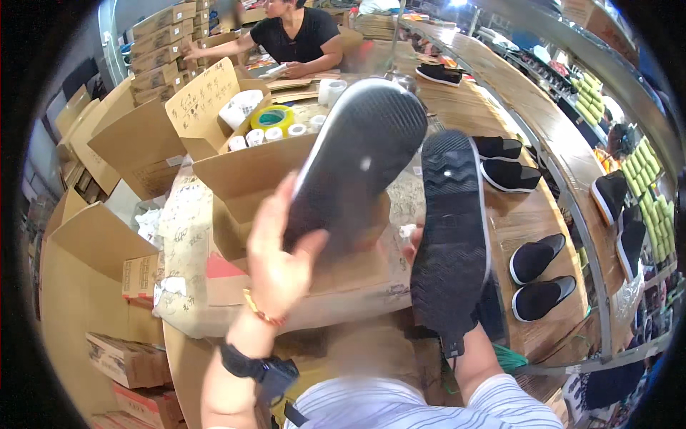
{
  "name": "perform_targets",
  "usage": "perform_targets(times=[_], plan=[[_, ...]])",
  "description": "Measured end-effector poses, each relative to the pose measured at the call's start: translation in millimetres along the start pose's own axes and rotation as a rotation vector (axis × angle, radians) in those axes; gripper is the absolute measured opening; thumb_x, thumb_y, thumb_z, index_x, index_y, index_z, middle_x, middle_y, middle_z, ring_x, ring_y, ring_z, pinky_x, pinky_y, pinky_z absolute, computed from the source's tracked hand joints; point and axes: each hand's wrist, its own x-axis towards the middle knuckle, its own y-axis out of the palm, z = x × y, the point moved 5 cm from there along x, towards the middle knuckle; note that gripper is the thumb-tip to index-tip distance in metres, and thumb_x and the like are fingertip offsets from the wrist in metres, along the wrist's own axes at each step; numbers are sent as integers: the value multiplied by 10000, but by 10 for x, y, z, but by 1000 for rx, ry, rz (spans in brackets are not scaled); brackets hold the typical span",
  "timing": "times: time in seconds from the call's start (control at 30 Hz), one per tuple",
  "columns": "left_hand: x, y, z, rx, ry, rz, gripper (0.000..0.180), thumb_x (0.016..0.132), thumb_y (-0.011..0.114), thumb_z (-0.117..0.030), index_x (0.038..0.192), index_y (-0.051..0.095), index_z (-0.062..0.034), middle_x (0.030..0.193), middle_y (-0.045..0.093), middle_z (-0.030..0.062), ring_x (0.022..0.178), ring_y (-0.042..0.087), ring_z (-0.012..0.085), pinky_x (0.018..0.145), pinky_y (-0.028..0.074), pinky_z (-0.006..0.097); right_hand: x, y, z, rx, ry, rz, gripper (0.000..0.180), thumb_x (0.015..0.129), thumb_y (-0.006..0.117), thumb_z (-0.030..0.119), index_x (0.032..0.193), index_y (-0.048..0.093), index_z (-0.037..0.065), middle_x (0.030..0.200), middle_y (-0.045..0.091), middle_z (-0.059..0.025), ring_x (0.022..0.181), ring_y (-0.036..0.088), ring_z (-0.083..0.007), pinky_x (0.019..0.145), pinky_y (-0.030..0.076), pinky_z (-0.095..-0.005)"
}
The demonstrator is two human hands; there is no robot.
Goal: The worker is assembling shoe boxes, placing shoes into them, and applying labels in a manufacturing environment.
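Left hand: you grasp the first shoe by its side, sole facing you, near the open carton.
Right hand: you grasp the second shoe from behind (most fingers hidden).
Sole edges: hold midfoot; expect light, flexible, non-slip handling.

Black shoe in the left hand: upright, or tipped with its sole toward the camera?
Tipped. The black shoe shows its ribbed sole to the camera, with the left hand gripping its edge.
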Motion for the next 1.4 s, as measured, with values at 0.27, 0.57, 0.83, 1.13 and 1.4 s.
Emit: perform_targets(times=[0.27,0.57,0.83,1.13,1.4], plan=[[-419,-121,915,698,96,369,307,753,651,-149,1059,661,-153,1025,611,104,970,565,308,848,451,412,327,288,-882,-894,-41,205,297,903,530,125,1178,484,26,1066,574,-86,875,577,-194,771,515,-322],[87,-1209,1034,658,129,-348,230,677,697,-66,896,676,-133,906,589,75,849,534,276,819,414,401,936,744,-1459,-2758,-918,1005,135,721,657,1,849,616,14,999,622,-141,866,599,-330,763,488,-390],[152,-1174,1953,666,-134,61,648,649,737,-145,1221,432,-166,1287,333,247,1280,235,401,1054,248,477,1324,710,-394,-2805,-1090,315,94,804,608,102,845,612,19,901,605,-159,892,573,-342,779,457,-406],[-240,-1174,1909,523,-207,-303,449,750,637,-86,1139,423,-22,1242,473,224,1185,457,329,994,333,451,1476,370,-10,-2551,-1142,367,398,774,640,108,1125,469,27,1076,526,-168,1008,520,-346,869,423,-436],[149,-927,1258,804,-69,677,815,580,807,-421,1268,473,-141,1285,486,187,1266,371,376,1039,253,520,1309,365,-992,-3578,282,840,977,508,823,424,1327,395,109,1359,335,-273,1272,325,-422,1030,321,-471]])
